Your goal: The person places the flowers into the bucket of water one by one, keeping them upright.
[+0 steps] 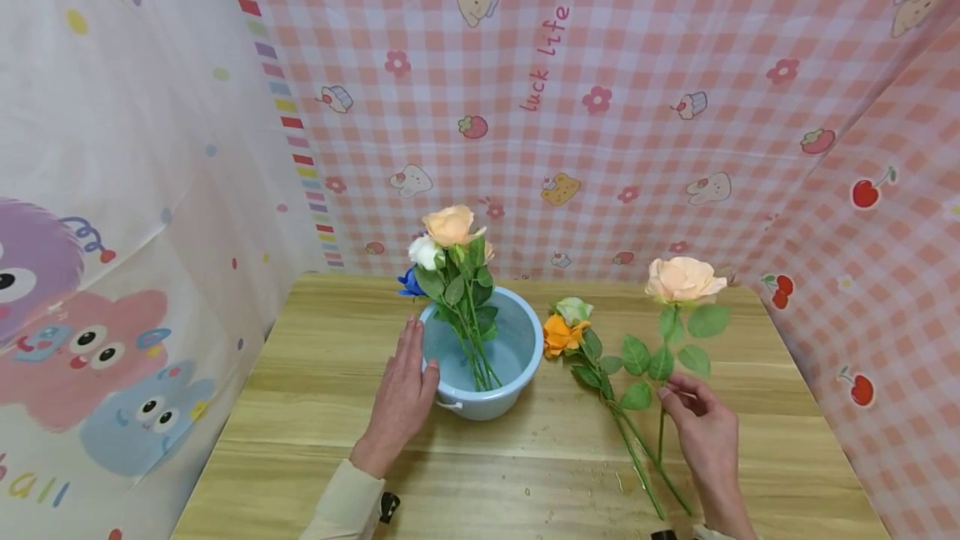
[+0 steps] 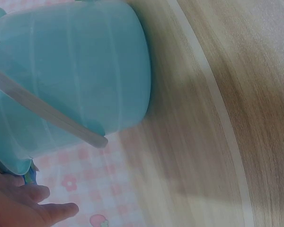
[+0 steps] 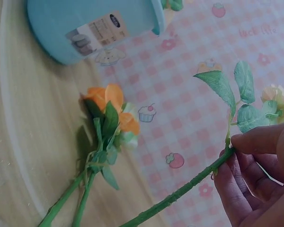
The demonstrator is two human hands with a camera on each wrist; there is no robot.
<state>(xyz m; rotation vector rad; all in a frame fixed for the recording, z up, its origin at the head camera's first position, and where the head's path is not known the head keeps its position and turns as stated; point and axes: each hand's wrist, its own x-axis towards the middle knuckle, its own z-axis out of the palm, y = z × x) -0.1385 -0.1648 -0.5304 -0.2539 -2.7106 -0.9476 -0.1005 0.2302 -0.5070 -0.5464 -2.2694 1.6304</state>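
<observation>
In the head view a light blue bucket (image 1: 489, 405) stands upright on the table, with several flowers leaning in it, among them a peach rose (image 1: 452, 226), a white flower (image 1: 426, 253) and a blue flower (image 1: 411, 282). My left hand (image 1: 403, 398) rests against the bucket's left rim, fingers straight. My right hand (image 1: 703, 427) pinches the stem of a pale peach rose (image 1: 684, 280) between thumb and fingers; the bloom is upright. The right wrist view shows that green stem (image 3: 173, 195) running down from my fingertips. Beside it, an orange flower (image 1: 562, 335) and a pale green flower (image 1: 575, 310) lie on the table.
The wooden table (image 1: 300, 448) meets a pink checked cloth (image 1: 510, 165) at the back and right. A white cartoon-printed cloth (image 1: 187, 190) hangs at the left. Small water drops dot the wood near the lying stems. The bucket's handle (image 2: 52, 113) hangs on its side.
</observation>
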